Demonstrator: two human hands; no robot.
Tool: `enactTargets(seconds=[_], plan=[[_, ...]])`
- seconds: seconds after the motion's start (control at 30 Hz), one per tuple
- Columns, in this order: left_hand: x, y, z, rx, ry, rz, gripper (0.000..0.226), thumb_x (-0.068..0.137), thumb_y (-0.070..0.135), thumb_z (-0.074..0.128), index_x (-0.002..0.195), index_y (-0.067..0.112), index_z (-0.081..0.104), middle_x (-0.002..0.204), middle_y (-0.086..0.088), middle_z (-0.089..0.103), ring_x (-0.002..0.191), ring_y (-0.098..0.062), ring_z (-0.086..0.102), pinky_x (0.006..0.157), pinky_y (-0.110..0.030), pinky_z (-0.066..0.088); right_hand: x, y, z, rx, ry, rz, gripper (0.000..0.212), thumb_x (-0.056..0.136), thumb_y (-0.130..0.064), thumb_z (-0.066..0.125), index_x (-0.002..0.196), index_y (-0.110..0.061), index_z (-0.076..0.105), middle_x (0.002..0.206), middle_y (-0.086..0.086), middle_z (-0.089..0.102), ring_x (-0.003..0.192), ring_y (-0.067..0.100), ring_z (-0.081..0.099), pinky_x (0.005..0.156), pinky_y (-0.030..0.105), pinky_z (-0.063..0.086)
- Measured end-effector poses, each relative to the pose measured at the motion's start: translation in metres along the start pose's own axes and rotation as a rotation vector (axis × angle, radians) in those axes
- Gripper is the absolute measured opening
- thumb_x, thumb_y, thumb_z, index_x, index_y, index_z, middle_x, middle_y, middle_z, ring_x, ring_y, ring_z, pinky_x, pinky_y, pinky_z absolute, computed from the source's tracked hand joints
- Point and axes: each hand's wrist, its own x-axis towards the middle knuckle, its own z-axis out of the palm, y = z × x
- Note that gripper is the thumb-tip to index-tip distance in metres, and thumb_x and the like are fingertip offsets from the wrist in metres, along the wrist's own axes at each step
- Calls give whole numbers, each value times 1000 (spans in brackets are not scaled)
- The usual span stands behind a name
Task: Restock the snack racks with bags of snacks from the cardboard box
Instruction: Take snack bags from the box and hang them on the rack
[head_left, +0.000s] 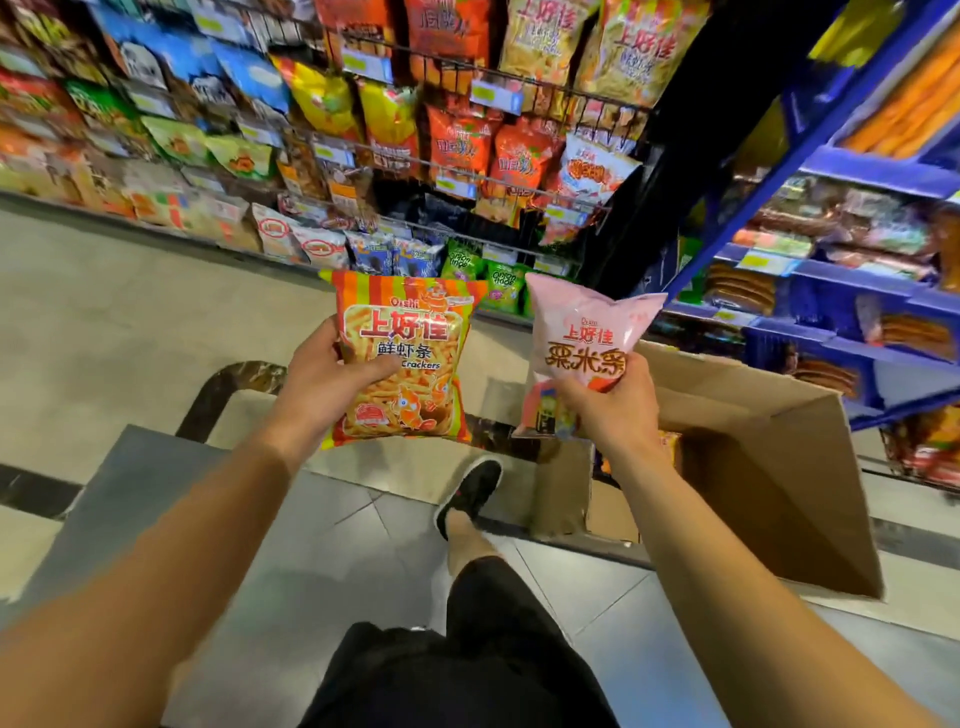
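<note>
The orange striped bag (402, 364) of prawn crackers is in the air in front of the racks, and the left hand (324, 376) grips its left edge with the thumb on the front. Just beside it, the right hand (605, 410) pinches the pink bag (587, 332) near its lower part. Both bags are out of the cardboard box (769, 467), which stands open on the floor at the right, but neither one is on the wire snack racks (467, 171) yet, so I judge the placing is left. The bags look glossy, puffed and crinkly; the box is matte brown board, and the racks are thin metal wire, already quite full.
</note>
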Motion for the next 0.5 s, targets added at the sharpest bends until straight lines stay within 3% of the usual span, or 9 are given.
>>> enactTargets(seconds=[0.23,0.37,0.5], plan=[[135,39,18,12,7,-20,39,81,17,81,113,30,61,109,4,72,101,-16,69,91,-47,56,122,-6,42,48,23,79,40,76,-27,87,92,-30,51,91,-14,61,83,0,60,69,23,50],[201,49,35,44,-24,-50,37,79,16,83,104,32,63,106,3,73,99,-20,70,91,-48,57,181,-3,61,18,43,121,59,74,-35,88,117,-15,54,108,-2,63,96,14,62,76,27,50],[265,37,44,68,-69,-86,40,77,15,84,111,23,65,108,-1,74,98,-22,71,90,-50,57,231,13,89,36,76,168,62,73,-37,88,119,-16,52,110,-2,65,100,16,65,82,32,56]])
